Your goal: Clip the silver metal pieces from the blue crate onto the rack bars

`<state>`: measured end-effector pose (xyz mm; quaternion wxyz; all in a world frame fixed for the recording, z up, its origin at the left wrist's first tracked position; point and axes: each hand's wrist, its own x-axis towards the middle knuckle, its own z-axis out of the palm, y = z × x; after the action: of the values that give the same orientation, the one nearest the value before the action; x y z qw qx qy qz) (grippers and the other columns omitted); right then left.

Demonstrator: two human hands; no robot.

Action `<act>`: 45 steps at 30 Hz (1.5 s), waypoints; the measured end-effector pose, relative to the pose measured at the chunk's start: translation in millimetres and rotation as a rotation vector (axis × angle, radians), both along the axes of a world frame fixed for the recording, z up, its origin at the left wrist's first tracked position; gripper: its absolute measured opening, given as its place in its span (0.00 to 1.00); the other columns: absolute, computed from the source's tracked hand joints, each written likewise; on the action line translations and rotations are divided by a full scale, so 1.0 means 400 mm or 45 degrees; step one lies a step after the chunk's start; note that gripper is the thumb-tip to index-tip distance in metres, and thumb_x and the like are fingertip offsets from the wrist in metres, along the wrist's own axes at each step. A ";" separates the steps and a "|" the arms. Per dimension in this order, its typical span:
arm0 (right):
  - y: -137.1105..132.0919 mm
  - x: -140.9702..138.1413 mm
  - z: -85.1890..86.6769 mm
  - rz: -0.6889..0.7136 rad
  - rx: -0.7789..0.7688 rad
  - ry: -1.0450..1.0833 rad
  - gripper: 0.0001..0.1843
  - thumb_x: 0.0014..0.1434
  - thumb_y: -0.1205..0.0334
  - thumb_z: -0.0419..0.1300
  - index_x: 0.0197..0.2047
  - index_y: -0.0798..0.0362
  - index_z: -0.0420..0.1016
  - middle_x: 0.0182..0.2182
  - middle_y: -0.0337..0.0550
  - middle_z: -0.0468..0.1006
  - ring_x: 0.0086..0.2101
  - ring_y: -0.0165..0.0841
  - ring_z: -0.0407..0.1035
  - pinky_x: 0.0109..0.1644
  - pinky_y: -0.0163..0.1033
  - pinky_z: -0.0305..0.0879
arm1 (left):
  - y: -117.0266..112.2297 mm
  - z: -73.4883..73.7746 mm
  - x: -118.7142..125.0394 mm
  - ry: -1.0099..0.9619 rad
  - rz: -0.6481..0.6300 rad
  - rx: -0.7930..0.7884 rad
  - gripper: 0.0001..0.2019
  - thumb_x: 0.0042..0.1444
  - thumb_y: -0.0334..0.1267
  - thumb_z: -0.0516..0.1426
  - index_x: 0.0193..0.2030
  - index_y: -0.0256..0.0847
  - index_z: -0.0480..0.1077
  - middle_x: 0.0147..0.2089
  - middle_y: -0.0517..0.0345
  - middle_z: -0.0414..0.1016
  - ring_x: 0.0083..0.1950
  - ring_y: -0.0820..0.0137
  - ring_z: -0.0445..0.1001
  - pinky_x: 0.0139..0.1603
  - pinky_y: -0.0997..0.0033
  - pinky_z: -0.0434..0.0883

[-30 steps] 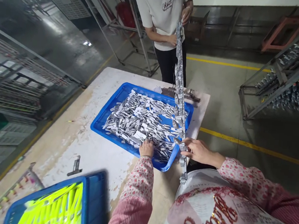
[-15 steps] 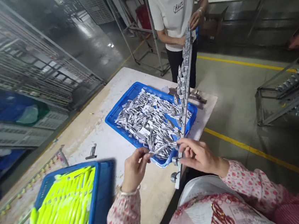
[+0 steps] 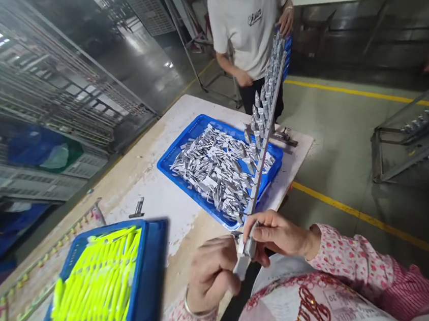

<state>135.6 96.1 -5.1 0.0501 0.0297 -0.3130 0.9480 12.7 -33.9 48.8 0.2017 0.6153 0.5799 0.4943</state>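
A long metal bar (image 3: 259,178) slants from near my body up over the table. Rows of grey, fish-shaped pieces (image 3: 259,122) hang along its far half. My left hand (image 3: 212,270) is closed at the bar's near end, thumb and fingers against it. My right hand (image 3: 278,233) wraps the bar just above, its thumb over a grey clip (image 3: 251,245) fixed there. Below the bar lies a blue tray (image 3: 181,186) heaped with silvery flat pieces (image 3: 214,165) with pale tabs. Anything small inside my left fist is hidden.
A co-worker (image 3: 247,31) stands across the table (image 3: 153,159), one hand at the bar's far end. A blue crate (image 3: 150,276) of bright yellow pieces (image 3: 98,276) stands near left. Metal racks (image 3: 411,150) flank the right side.
My left hand has moved right and down onto the bar's near end; the thin silvery piece it pinched no longer shows. My right hand has moved down the bar, whose near end swung left.
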 end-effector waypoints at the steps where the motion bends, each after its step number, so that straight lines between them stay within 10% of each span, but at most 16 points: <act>1: -0.006 -0.004 -0.003 0.068 -0.077 0.024 0.20 0.56 0.48 0.64 0.38 0.58 0.71 0.24 0.40 0.77 0.16 0.24 0.67 0.18 0.28 0.64 | 0.002 -0.006 0.002 -0.142 -0.083 0.013 0.20 0.59 0.51 0.53 0.21 0.41 0.65 0.17 0.60 0.64 0.21 0.71 0.67 0.27 0.70 0.64; 8: -0.027 -0.029 -0.026 -0.288 -0.005 -0.008 0.17 0.56 0.52 0.65 0.37 0.59 0.72 0.22 0.38 0.76 0.18 0.22 0.66 0.17 0.24 0.61 | -0.016 -0.048 -0.040 -0.860 -0.176 -0.341 0.10 0.56 0.44 0.60 0.31 0.40 0.71 0.28 0.55 0.76 0.31 0.71 0.73 0.35 0.71 0.68; 14: -0.024 -0.040 -0.008 -0.146 0.297 0.114 0.21 0.55 0.48 0.65 0.39 0.60 0.72 0.27 0.39 0.74 0.19 0.20 0.62 0.20 0.25 0.58 | -0.031 -0.046 -0.010 -1.578 -0.272 -0.678 0.18 0.40 0.40 0.70 0.34 0.40 0.68 0.26 0.65 0.71 0.21 0.81 0.66 0.21 0.83 0.61; 17: -0.033 -0.052 -0.003 -0.250 0.446 0.075 0.26 0.56 0.45 0.62 0.48 0.58 0.69 0.28 0.38 0.73 0.21 0.21 0.63 0.21 0.26 0.59 | -0.029 -0.040 -0.018 -1.344 -0.111 -0.579 0.19 0.38 0.37 0.71 0.36 0.39 0.69 0.25 0.65 0.68 0.23 0.81 0.66 0.23 0.84 0.63; 22: -0.033 -0.063 -0.065 -1.088 1.162 -0.434 0.20 0.60 0.45 0.57 0.43 0.55 0.70 0.28 0.38 0.72 0.26 0.26 0.65 0.31 0.31 0.62 | 0.002 -0.064 -0.111 -0.862 0.411 -0.148 0.17 0.42 0.30 0.69 0.38 0.41 0.69 0.29 0.65 0.74 0.29 0.79 0.72 0.33 0.83 0.71; 28: -0.035 -0.095 -0.168 -0.754 1.996 -0.677 0.20 0.57 0.45 0.62 0.38 0.57 0.73 0.30 0.43 0.76 0.30 0.32 0.70 0.33 0.34 0.59 | 0.053 -0.124 -0.169 -0.698 0.474 -0.109 0.22 0.41 0.32 0.69 0.46 0.41 0.71 0.30 0.63 0.77 0.30 0.77 0.75 0.34 0.80 0.74; 45: -0.020 -0.091 -0.172 -0.622 2.171 -0.603 0.10 0.60 0.58 0.60 0.35 0.58 0.73 0.29 0.45 0.79 0.29 0.32 0.71 0.32 0.34 0.57 | 0.077 -0.175 -0.150 -0.016 0.223 -0.085 0.11 0.52 0.35 0.63 0.43 0.39 0.73 0.36 0.56 0.79 0.33 0.72 0.77 0.37 0.74 0.75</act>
<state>99.2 88.1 -74.0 0.1446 -0.2055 -0.9060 0.3405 -47.2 -3.0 -21.1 0.1817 0.5520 0.6465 0.4944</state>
